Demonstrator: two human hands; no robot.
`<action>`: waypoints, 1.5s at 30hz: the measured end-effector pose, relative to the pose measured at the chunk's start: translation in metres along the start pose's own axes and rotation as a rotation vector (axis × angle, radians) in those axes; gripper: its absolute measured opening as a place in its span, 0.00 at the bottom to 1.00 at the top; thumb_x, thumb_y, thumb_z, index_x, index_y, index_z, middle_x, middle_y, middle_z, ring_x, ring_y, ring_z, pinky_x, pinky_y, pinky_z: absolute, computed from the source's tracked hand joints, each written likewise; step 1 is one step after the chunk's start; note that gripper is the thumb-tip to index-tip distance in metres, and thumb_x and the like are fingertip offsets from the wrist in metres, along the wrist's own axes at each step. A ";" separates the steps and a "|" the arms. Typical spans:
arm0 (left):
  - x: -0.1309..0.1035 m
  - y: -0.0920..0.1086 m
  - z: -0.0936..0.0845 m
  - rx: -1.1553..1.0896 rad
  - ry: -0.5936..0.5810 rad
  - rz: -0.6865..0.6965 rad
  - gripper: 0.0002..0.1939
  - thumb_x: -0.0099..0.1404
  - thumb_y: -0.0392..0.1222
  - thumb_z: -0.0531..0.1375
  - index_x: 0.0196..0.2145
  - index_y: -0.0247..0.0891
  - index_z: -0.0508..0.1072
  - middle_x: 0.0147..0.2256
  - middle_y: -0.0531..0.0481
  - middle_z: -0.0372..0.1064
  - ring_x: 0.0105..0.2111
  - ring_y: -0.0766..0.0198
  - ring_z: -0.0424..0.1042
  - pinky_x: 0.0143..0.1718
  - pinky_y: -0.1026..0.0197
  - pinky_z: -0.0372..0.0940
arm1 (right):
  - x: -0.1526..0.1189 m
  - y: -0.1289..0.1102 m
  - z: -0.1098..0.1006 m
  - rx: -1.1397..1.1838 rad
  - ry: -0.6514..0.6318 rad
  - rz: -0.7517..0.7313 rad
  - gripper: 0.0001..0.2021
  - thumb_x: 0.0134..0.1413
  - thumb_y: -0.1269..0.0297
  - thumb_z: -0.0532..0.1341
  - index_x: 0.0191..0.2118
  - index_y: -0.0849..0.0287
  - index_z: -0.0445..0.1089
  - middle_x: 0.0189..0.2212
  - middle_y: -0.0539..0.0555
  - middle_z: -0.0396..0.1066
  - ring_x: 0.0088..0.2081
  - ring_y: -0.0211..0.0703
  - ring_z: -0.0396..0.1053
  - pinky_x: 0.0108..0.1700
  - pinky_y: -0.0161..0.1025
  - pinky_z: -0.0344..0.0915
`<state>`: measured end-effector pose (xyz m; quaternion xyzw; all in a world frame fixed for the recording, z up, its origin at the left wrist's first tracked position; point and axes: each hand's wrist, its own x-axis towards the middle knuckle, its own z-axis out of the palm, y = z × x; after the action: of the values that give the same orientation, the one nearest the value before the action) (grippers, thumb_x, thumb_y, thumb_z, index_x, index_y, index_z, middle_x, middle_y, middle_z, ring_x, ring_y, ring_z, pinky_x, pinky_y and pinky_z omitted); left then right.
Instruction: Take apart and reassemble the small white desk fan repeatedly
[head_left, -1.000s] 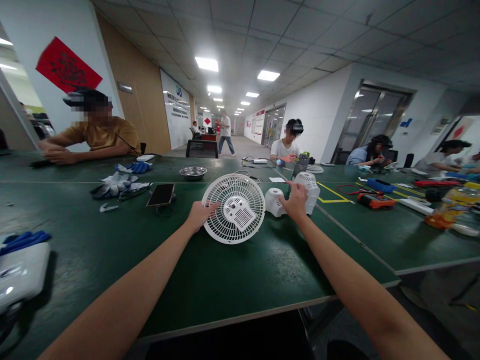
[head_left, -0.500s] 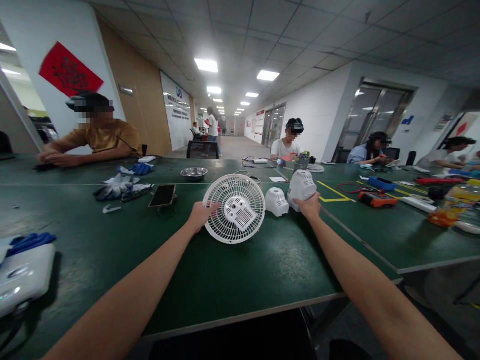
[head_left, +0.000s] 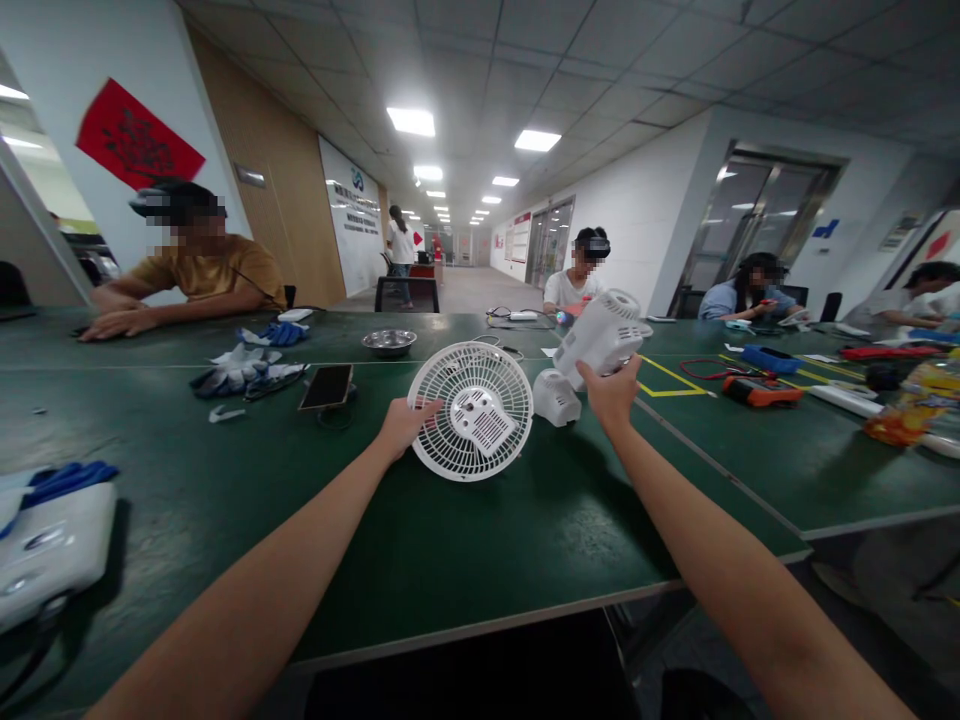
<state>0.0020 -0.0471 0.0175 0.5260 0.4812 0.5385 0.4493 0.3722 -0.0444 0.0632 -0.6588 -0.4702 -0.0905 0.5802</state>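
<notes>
My left hand point(head_left: 405, 428) is closed on the left rim of a round white fan grille point(head_left: 470, 412), thumb over its bars. The grille is tilted up facing me, with a vented plate at its centre. In my right hand point(head_left: 613, 393) is a white plastic fan housing point(head_left: 606, 335) with vent slots, gripped near its lower end and held tilted above the table. A smaller white vented housing point(head_left: 556, 398) rests on the table between the grille and my right hand, partly behind the raised one.
On the green table point(head_left: 420, 570) lie a phone point(head_left: 326, 388), gloves point(head_left: 238, 370), a metal bowl point(head_left: 389, 343) and a white device point(head_left: 64, 540). An orange multimeter point(head_left: 761, 391) and a bottle point(head_left: 911, 405) are at right. Several people sit around the table.
My right hand has lifted the fan housing off the table and tilted it. My left hand and the grille have stayed nearly in place.
</notes>
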 end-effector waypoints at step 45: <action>0.014 -0.018 -0.007 -0.010 -0.041 0.064 0.19 0.52 0.48 0.71 0.36 0.30 0.78 0.33 0.40 0.78 0.32 0.54 0.78 0.37 0.50 0.73 | 0.036 0.057 -0.001 0.154 0.014 -0.090 0.38 0.42 0.51 0.66 0.59 0.58 0.58 0.55 0.62 0.65 0.52 0.55 0.65 0.54 0.52 0.61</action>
<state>-0.0057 -0.0316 0.0021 0.5498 0.4519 0.5440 0.4445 0.4335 -0.0202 0.0482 -0.5897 -0.5010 -0.0844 0.6278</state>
